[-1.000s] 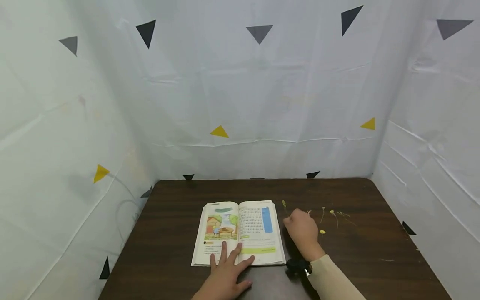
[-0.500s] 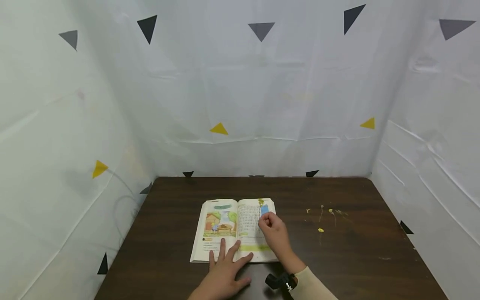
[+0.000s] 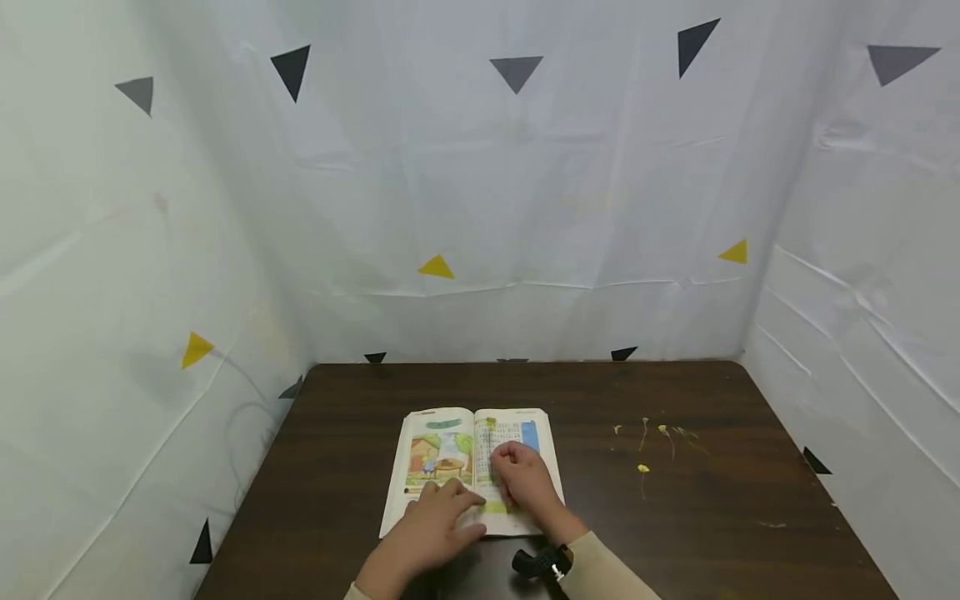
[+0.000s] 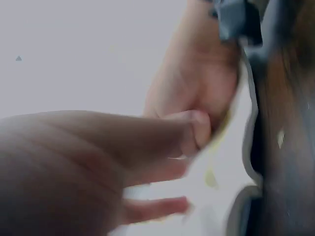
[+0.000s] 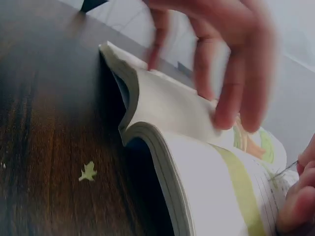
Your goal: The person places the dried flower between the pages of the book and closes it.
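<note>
An open book (image 3: 540, 521) lies on the dark table, with a picture on its left page and lines of text on its right page. Over the right page, my right hand (image 3: 525, 482) pinches the thin stem of a small yellow flower (image 3: 491, 422). In the right wrist view the stem (image 5: 284, 171) sticks out from between the fingertips. My left hand (image 3: 435, 523) hovers near the lower middle of the book, its fingers loosely bent and holding nothing. The left wrist view is blurred, with my left hand in front of the right one.
To the right of the book, several thin-stemmed yellow flowers (image 3: 642, 469) lie on the table (image 3: 720, 533). A small pale leaf-like scrap (image 5: 88, 171) is beside the book in the right wrist view. White patterned sheeting (image 3: 525, 208) encloses the back and sides.
My right hand has carried the flower from the table right of the book leftward over the right page. My left hand, earlier spread on the lower pages, has lifted with its fingers drawn in.
</note>
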`<state>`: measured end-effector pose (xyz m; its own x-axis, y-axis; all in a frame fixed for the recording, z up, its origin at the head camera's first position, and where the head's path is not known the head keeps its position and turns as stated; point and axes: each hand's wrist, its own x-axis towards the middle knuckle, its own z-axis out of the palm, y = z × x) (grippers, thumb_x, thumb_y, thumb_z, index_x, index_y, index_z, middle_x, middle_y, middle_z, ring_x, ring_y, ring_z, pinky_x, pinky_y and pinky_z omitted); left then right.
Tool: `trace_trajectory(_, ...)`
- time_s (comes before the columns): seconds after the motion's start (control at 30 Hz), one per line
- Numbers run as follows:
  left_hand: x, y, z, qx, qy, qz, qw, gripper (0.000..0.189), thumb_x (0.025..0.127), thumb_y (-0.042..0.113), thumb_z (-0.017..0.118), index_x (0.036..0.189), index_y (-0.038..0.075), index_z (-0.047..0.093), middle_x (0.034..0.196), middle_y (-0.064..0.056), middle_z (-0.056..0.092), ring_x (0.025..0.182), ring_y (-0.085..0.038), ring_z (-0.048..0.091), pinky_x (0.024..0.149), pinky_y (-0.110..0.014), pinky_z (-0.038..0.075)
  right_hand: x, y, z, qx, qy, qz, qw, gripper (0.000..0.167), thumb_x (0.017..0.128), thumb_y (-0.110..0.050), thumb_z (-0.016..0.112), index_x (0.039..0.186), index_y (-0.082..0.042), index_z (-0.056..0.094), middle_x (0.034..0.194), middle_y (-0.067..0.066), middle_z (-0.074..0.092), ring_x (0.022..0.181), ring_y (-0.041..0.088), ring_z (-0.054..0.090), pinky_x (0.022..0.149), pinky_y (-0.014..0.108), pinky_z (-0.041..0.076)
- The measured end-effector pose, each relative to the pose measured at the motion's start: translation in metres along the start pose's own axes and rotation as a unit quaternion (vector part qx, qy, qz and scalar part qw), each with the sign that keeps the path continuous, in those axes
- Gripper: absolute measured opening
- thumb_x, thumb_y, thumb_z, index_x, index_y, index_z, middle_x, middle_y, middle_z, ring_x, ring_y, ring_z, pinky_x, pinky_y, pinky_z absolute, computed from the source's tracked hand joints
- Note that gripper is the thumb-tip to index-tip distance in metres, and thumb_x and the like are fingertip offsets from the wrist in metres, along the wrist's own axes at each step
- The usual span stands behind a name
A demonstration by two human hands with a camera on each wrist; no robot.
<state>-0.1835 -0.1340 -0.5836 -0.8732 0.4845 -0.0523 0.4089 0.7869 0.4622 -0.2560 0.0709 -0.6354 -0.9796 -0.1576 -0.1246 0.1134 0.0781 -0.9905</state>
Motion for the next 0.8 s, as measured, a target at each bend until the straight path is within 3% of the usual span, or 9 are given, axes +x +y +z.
trace_trajectory(0.07, 0.008, -0.01, 0.0, 0.008, 0.049, 0.013, 0.9987, 0.023, 0.102, 0.041, 0.075, 0.117, 0.023, 0.073, 0.111, 0.004, 0.063, 0.097, -0.018, 0.05, 0.081, -0.039, 0.046, 0.0, 0.001, 0.002, -0.017, 0.004, 0.0, 0.9998, 0.023, 0.107, -0.023, 0.064, 0.109, -0.001, 0.071, 0.052, -0.007, 0.05, 0.038, 0.007, 0.043, 0.038, 0.023, 0.037)
trace_trajectory(0.13, 0.018, -0.021, 0.002, 0.0, 0.083, 0.028, 0.9962, 0.017, 0.1, 0.032, 0.079, 0.105, 0.019, 0.069, 0.097, 0.004, 0.059, 0.087, -0.012, 0.043, 0.08, -0.032, 0.038, 0.001, 0.001, 0.004, -0.029, 0.01, -0.002, 0.9995, 0.021, 0.105, -0.023, 0.065, 0.106, -0.003, 0.072, 0.051, -0.007, 0.049, 0.037, 0.007, 0.042, 0.038, 0.023, 0.036)
trace_trajectory(0.23, 0.03, -0.033, 0.003, -0.044, 0.084, 0.02, 0.9953, 0.019, 0.098, 0.025, 0.082, 0.104, 0.016, 0.067, 0.084, 0.004, 0.053, 0.075, -0.007, 0.04, 0.074, -0.027, 0.035, 0.002, 0.0, 0.006, -0.04, 0.025, 0.006, 0.9989, 0.018, 0.103, -0.022, 0.065, 0.102, -0.006, 0.073, 0.05, -0.008, 0.048, 0.036, 0.007, 0.041, 0.037, 0.023, 0.035)
trace_trajectory(0.33, 0.038, -0.04, 0.003, -0.081, 0.081, -0.001, 0.9934, 0.024, 0.097, 0.023, 0.084, 0.113, 0.013, 0.07, 0.079, 0.003, 0.054, 0.068, -0.007, 0.042, 0.068, -0.026, 0.037, 0.003, 0.0, 0.008, -0.046, 0.033, 0.013, 0.9983, 0.017, 0.102, -0.022, 0.066, 0.101, -0.006, 0.073, 0.05, -0.009, 0.047, 0.037, 0.006, 0.039, 0.037, 0.023, 0.033)
trace_trajectory(0.57, 0.042, -0.054, 0.013, -0.08, 0.108, -0.046, 0.9899, 0.033, 0.094, 0.035, 0.087, 0.121, 0.027, 0.071, 0.095, 0.003, 0.046, 0.089, -0.018, 0.034, 0.081, -0.036, 0.028, 0.005, -0.006, 0.008, -0.094, 0.062, 0.006, 0.9936, 0.016, 0.097, -0.024, 0.07, 0.091, -0.011, 0.077, 0.061, -0.009, 0.057, 0.053, 0.01, 0.048, 0.048, 0.024, 0.039)
trace_trajectory(0.63, 0.043, -0.057, 0.016, -0.096, 0.113, -0.052, 0.9877, 0.034, 0.094, 0.037, 0.087, 0.123, 0.03, 0.07, 0.102, 0.003, 0.048, 0.096, -0.02, 0.037, 0.085, -0.04, 0.03, 0.006, -0.007, 0.007, -0.096, 0.065, 0.003, 0.9933, 0.017, 0.097, -0.025, 0.072, 0.091, -0.009, 0.077, 0.063, -0.01, 0.058, 0.056, 0.009, 0.049, 0.051, 0.023, 0.039)
trace_trajectory(0.73, 0.043, -0.061, 0.022, -0.113, 0.125, -0.037, 0.9849, 0.03, 0.093, 0.034, 0.087, 0.119, 0.031, 0.071, 0.124, -0.001, 0.056, 0.124, -0.029, 0.047, 0.105, -0.055, 0.032, 0.006, -0.008, 0.004, -0.056, 0.054, 0.016, 0.9968, 0.019, 0.099, -0.023, 0.073, 0.096, -0.004, 0.077, 0.06, -0.01, 0.053, 0.05, 0.007, 0.043, 0.046, 0.023, 0.035)
trace_trajectory(0.8, 0.041, -0.063, 0.026, -0.126, 0.131, -0.02, 0.9832, 0.029, 0.093, 0.03, 0.087, 0.117, 0.028, 0.071, 0.146, -0.006, 0.056, 0.151, -0.042, 0.039, 0.12, -0.068, 0.023, 0.005, -0.007, 0.003, -0.036, 0.049, 0.031, 0.9977, 0.02, 0.1, -0.023, 0.074, 0.1, -0.003, 0.077, 0.058, -0.01, 0.05, 0.048, 0.006, 0.04, 0.044, 0.022, 0.033)
